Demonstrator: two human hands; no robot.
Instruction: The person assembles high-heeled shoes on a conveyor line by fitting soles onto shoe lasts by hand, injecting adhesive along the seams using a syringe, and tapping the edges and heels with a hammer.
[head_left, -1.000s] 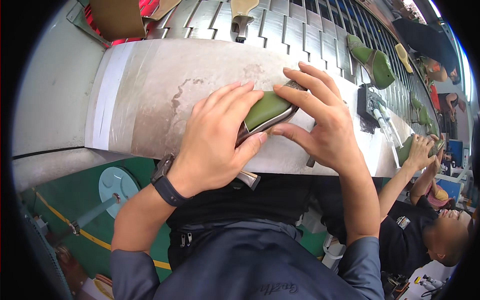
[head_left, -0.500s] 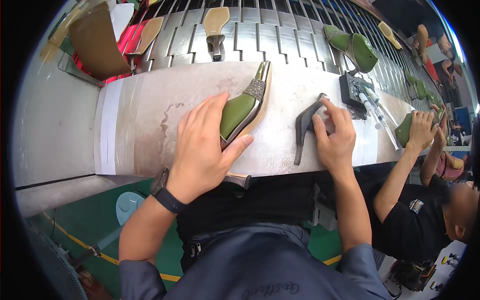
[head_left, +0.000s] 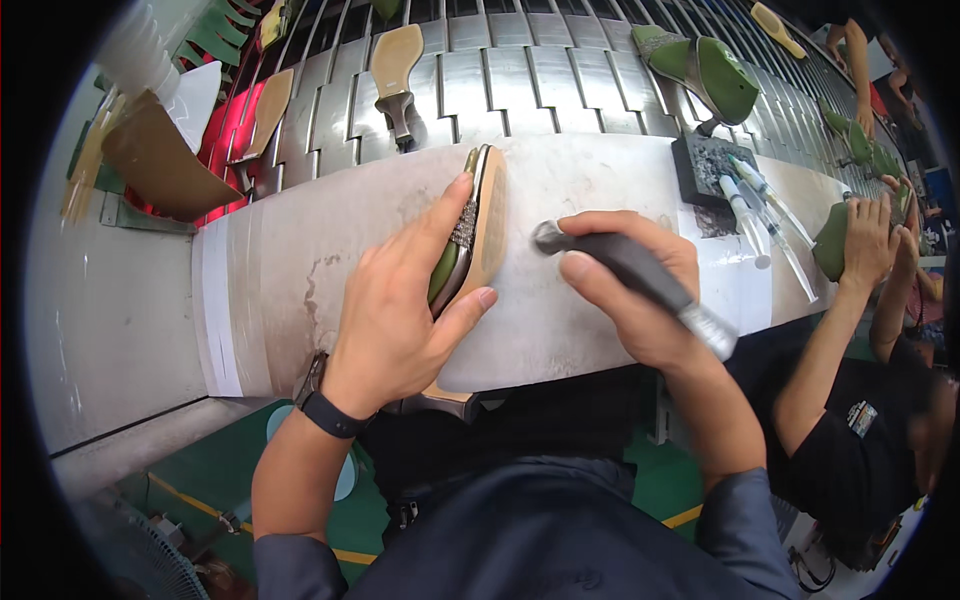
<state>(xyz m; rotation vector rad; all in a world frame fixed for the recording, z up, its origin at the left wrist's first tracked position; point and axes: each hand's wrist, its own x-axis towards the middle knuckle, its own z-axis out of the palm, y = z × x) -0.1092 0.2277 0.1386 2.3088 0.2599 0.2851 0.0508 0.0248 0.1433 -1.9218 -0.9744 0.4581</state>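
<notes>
A green high-heeled shoe (head_left: 490, 220) with a glittery band lies tilted on its side on the pale work surface, its tan sole turned to the right. My left hand (head_left: 390, 300) is closed around it, fingers over the green upper and thumb by the sole's edge. The heel end extends over the surface's near edge. To the right, my right hand (head_left: 645, 285) grips a dark hammer-like tool (head_left: 635, 268), held raised. Its rounded metal end points toward the shoe; the silvery other end is blurred and lies near my wrist. The tool's exact kind is unclear.
Behind the work surface (head_left: 330, 215), a slatted metal conveyor (head_left: 455, 75) carries a tan-soled shoe (head_left: 397, 65) and a green shoe (head_left: 715, 75). A dark block (head_left: 705, 165) and several syringes (head_left: 765, 215) lie right. Beyond them, a co-worker's hands (head_left: 868, 240) hold a green shoe.
My right hand has lifted the dark tool off the surface and swung it, its rounded end now toward the shoe. My left hand has tipped the shoe further, showing more sole.
</notes>
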